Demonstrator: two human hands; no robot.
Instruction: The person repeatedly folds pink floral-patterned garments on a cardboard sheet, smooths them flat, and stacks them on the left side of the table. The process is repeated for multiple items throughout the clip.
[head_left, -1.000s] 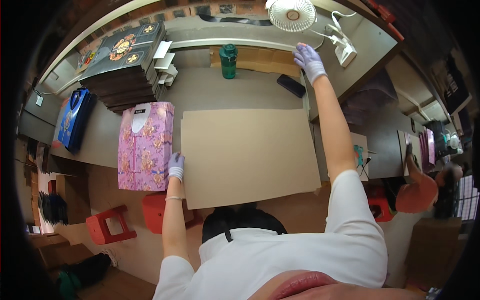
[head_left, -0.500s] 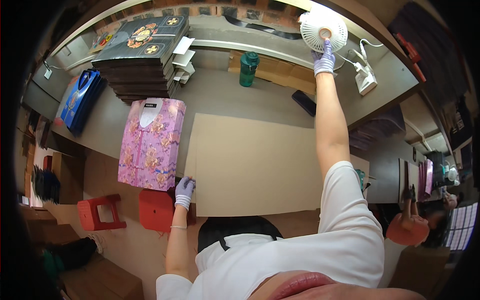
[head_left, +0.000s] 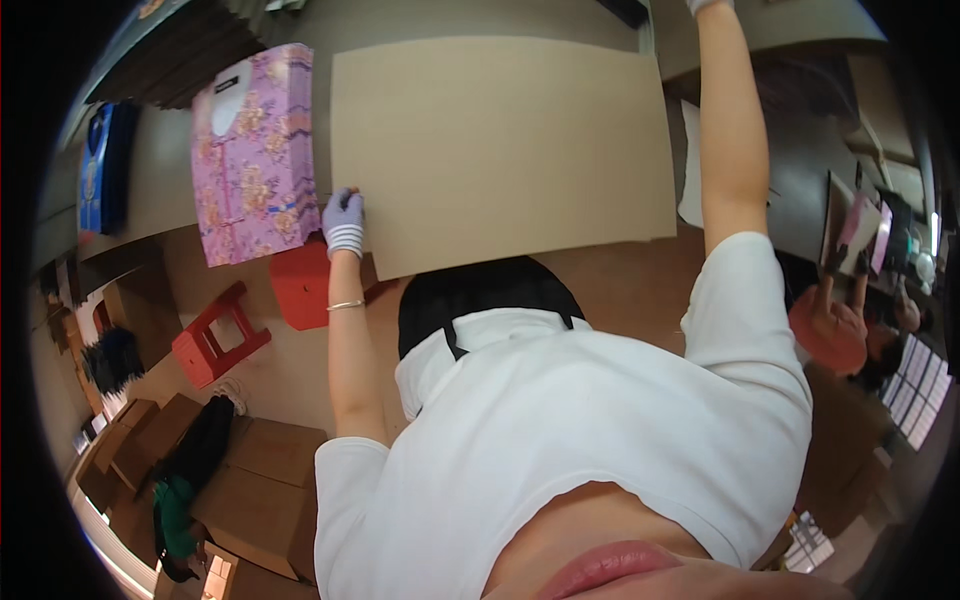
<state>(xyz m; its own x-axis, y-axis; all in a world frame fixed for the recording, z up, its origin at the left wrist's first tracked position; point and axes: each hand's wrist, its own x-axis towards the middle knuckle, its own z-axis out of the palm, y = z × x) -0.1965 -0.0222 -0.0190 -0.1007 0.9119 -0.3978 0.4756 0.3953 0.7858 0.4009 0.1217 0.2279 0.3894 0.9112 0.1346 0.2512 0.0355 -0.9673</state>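
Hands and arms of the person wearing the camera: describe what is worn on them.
The left hand wears a pale lilac glove with a white striped knit cuff, and a thin bracelet circles the forearm. Both arms come out of the short sleeves of a white T-shirt. The right hand is almost wholly cut off at the top edge; only a bit of the same pale glove shows.

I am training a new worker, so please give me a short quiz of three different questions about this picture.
1. True or false: the left hand rests on the edge of the cardboard sheet.
2. What lies just left of the sheet? A) pink flowered package B) green bottle C) white fan
3. What colour is the stool below the table?

Key: 1 true; 2 A, the pink flowered package; 3 red.
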